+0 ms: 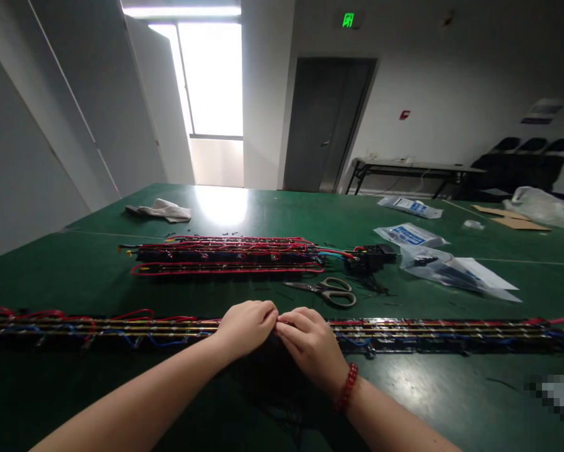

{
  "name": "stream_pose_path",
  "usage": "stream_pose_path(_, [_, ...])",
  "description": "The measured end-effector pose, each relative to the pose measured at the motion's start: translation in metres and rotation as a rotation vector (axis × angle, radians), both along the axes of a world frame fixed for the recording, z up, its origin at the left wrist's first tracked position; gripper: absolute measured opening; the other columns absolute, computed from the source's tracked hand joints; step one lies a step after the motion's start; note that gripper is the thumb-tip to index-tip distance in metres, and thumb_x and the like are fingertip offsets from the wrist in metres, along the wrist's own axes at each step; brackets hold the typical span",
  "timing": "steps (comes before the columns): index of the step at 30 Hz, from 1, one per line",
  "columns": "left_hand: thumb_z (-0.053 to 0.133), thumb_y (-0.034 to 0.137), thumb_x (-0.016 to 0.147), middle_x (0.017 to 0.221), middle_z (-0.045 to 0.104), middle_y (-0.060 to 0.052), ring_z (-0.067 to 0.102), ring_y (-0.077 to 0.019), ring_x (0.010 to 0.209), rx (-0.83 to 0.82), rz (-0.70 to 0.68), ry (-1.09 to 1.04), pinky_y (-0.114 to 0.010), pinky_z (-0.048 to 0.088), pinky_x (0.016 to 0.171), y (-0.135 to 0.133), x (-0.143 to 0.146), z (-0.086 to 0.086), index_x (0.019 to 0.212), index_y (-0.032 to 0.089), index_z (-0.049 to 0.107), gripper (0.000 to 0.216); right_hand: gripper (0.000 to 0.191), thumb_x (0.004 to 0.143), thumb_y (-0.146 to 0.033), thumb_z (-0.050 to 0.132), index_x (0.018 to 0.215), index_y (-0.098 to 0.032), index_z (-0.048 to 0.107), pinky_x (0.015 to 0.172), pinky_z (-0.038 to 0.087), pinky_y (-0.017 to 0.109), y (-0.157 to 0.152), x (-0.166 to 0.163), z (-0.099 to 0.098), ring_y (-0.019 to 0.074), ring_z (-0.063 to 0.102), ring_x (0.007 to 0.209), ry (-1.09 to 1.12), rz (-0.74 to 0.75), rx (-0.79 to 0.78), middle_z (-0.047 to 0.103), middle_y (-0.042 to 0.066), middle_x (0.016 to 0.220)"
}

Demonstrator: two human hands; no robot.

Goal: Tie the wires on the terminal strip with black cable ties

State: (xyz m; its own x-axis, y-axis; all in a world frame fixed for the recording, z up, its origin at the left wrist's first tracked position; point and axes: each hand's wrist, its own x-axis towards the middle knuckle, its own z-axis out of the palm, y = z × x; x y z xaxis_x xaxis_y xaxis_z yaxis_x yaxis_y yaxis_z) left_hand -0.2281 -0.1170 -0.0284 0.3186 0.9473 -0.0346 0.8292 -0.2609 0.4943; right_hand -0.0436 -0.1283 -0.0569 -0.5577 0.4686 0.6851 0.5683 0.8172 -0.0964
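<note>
A long black strip with brass-coloured bars and red and blue wires (433,336) runs across the table in front of me. My left hand (248,326) rests over its middle with the fingers pinched together. Right beside it, my right hand (310,342) is closed too, its fingertips meeting those of the left. Whatever the fingertips hold is hidden. A red bead bracelet (347,386) circles my right wrist. Beyond the hands lie grey-handled scissors (329,290), blades pointing left. Behind them sit shorter wired strips (225,254) with red wires, joined at the right to a black connector bundle (369,256).
The green table (93,276) carries a cloth glove (162,210) at the back left. Clear plastic bags (433,267) with white labels lie at the right, with brown cardboard (520,223) behind. Black wire scraps are scattered near the scissors. A blurred object (562,395) sits at the right edge.
</note>
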Motion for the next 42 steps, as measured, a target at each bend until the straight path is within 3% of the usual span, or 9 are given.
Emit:
stream_pose_path(8, [0.052,0.036,0.089,0.092,0.076,0.003,0.07,-0.0173,0.086,-0.056,0.133,-0.22,-0.026,0.048,0.073,0.005,-0.004,-0.007,0.102,0.03,0.069,0.021,0.016,0.095,-0.017,0.058,0.1,-0.023,0.072,0.08,0.049,0.034,-0.002,0.001,-0.001,0.0167,0.063,0.087,-0.001,0.083,-0.038,0.077,0.002,0.094])
stream_pose_path(13, [0.061,0.025,0.083,0.087,0.075,0.004,0.07,-0.0133,0.081,-0.032,0.155,-0.417,-0.023,0.052,0.075,0.011,-0.006,-0.016,0.115,0.027,0.063,0.033,0.014,0.095,-0.021,0.059,0.099,-0.025,0.072,0.079,0.051,0.034,-0.001,0.0,0.0,0.0172,0.066,0.086,0.047,0.067,-0.078,0.078,0.001,0.091])
stream_pose_path(21, [0.066,0.024,0.08,0.089,0.077,-0.003,0.072,-0.0167,0.084,-0.006,0.157,-0.539,-0.025,0.056,0.075,0.01,-0.006,-0.013,0.083,0.019,0.071,0.008,0.008,0.092,-0.023,0.062,0.084,-0.022,0.065,0.074,0.054,0.032,-0.003,-0.001,0.001,0.017,0.066,0.079,0.139,-0.018,-0.201,0.07,0.002,0.081])
stream_pose_path(30, [0.058,0.021,0.086,0.077,0.073,0.004,0.067,-0.0146,0.073,0.044,0.052,-0.443,-0.025,0.047,0.07,-0.004,-0.002,-0.006,0.085,0.025,0.067,0.011,0.006,0.088,-0.017,0.062,0.087,-0.022,0.064,0.076,0.051,0.034,-0.001,-0.003,0.002,0.0192,0.063,0.081,0.141,-0.036,-0.167,0.07,0.003,0.082])
stream_pose_path(36, [0.062,0.019,0.083,0.085,0.077,0.004,0.072,-0.0143,0.08,-0.026,0.055,-0.532,-0.023,0.053,0.075,0.001,-0.003,-0.01,0.107,0.026,0.061,0.025,0.003,0.089,-0.02,0.062,0.088,-0.022,0.063,0.079,0.05,0.036,-0.002,-0.003,0.003,0.0202,0.063,0.084,0.138,-0.075,-0.183,0.07,0.004,0.084])
stream_pose_path(42, [0.063,0.017,0.079,0.083,0.076,0.0,0.071,-0.0147,0.079,-0.043,0.033,-0.567,-0.023,0.054,0.075,0.007,-0.006,-0.011,0.082,0.02,0.069,0.007,0.007,0.091,-0.02,0.059,0.085,-0.022,0.062,0.078,0.049,0.036,-0.002,-0.004,0.003,0.0204,0.062,0.082,0.121,-0.113,-0.224,0.07,0.004,0.083])
